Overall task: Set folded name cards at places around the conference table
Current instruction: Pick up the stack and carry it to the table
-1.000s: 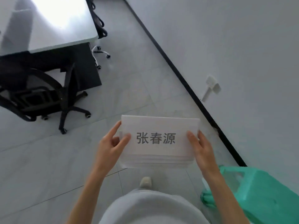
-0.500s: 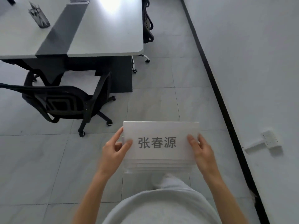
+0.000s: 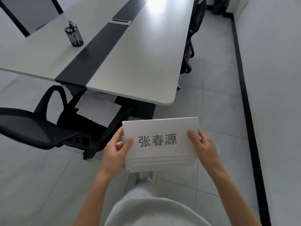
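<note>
Name cards point(image 3: 160, 142) stacked, pinched at left edge by left hand point(image 3: 114, 152), at right edge by right hand point(image 3: 204, 147), held over floor point(image 3: 219, 111) just short of surface point(image 3: 138, 62) rounded corner. Chair point(image 3: 40, 128) tucked at near-left edge; open aisle along right wall.

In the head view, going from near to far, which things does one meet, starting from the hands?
Left hand and right hand gripping the stack of name cards → black mesh chair at the table's near end → conference table → pen holder standing on it → dark bin in the far corner.
</note>
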Demonstrator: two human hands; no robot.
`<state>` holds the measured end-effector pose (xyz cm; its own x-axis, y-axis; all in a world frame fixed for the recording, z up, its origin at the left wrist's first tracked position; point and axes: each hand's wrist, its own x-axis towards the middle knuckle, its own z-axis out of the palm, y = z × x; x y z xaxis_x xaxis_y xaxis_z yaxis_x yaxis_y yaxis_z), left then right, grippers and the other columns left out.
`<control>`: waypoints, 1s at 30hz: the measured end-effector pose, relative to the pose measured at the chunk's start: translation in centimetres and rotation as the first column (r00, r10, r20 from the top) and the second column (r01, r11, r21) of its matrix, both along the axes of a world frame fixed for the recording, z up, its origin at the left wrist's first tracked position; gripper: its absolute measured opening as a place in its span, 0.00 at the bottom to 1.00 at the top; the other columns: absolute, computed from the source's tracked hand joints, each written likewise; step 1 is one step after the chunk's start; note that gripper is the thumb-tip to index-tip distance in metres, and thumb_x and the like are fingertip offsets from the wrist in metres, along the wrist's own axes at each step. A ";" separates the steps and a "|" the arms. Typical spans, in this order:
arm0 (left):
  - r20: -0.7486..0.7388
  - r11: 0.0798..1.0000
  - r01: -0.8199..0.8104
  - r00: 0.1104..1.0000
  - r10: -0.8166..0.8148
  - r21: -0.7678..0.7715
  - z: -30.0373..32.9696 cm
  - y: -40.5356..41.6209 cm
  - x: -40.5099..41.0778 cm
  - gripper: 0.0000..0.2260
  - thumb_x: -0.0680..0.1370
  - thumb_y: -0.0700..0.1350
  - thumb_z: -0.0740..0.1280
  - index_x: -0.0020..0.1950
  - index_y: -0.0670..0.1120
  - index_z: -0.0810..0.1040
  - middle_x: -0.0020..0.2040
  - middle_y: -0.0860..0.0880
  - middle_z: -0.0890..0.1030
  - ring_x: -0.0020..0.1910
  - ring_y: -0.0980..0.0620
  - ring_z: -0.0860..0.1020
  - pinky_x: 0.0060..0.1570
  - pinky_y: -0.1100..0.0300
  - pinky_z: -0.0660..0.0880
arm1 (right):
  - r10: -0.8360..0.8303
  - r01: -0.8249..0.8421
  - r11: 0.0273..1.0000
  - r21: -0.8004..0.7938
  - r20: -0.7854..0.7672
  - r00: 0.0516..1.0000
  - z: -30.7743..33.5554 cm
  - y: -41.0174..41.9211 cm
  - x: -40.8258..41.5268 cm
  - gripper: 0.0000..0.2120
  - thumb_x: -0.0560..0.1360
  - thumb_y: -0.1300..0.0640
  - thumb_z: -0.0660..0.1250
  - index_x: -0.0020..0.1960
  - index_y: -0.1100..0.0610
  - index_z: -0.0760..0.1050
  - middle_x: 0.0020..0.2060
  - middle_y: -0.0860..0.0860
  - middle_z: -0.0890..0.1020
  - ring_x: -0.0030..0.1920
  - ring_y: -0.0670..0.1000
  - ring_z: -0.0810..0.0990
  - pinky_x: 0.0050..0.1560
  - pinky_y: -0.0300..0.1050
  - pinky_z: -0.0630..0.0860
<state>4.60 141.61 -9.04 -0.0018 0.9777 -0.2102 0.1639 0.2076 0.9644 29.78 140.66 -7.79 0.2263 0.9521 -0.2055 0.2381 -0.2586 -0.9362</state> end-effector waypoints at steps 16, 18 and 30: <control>-0.053 0.999 0.047 0.998 -0.047 0.004 -1.0 38.7 6.5 0.29 0.73 0.48 0.68 0.70 0.54 0.58 0.54 0.42 0.81 0.50 0.46 0.81 0.51 0.47 0.79 | 0.218 -0.217 0.976 -0.020 0.081 0.973 -0.2 39.1 7.5 0.33 0.66 0.47 0.73 0.65 0.52 0.64 0.53 0.52 0.80 0.53 0.54 0.80 0.54 0.57 0.79; -0.062 1.000 -0.010 0.998 0.009 -0.011 -2.0 41.4 7.0 0.31 0.72 0.47 0.68 0.70 0.54 0.57 0.55 0.42 0.80 0.52 0.45 0.80 0.53 0.46 0.77 | 0.298 -0.298 0.954 -0.011 0.091 0.950 -1.4 43.7 8.2 0.33 0.64 0.49 0.74 0.65 0.50 0.64 0.53 0.50 0.80 0.54 0.54 0.80 0.55 0.59 0.78; -0.140 0.949 -0.286 0.953 0.268 -0.131 -4.9 46.1 9.0 0.29 0.73 0.44 0.67 0.69 0.55 0.56 0.47 0.44 0.81 0.50 0.45 0.79 0.47 0.59 0.75 | 0.533 -0.523 0.846 -0.102 0.151 0.833 -6.1 55.5 8.2 0.30 0.67 0.58 0.74 0.65 0.54 0.64 0.47 0.50 0.79 0.48 0.55 0.80 0.51 0.57 0.78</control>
